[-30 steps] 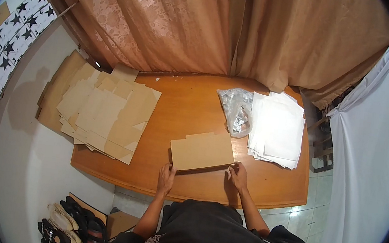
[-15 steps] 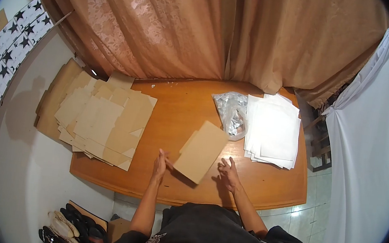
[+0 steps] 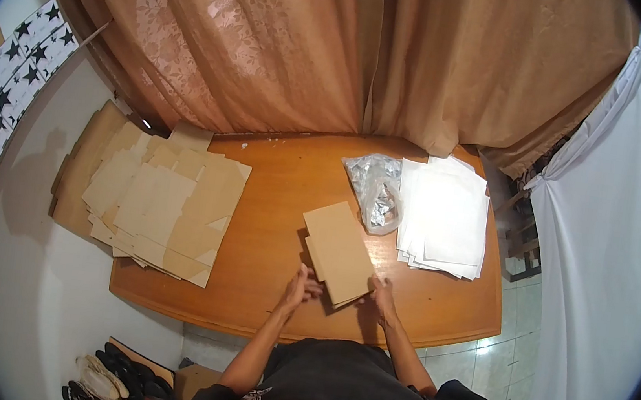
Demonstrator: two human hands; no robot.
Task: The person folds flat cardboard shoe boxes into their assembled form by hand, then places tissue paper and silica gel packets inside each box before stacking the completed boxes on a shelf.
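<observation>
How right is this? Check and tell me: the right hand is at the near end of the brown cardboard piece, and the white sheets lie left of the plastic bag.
One thing is wrong: the white sheets lie right of the plastic bag, not left, as the head view shows. The right hand is at the near end of the brown cardboard piece, as stated.

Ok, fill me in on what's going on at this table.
A person is handling a cardboard piece at the wooden table, with the right grip at its near right corner and the left grip by its near left edge; whether the left one touches is unclear. A pile of cardboard lies to the left. To the right are a plastic bag of silvery bits and white sheets.
</observation>
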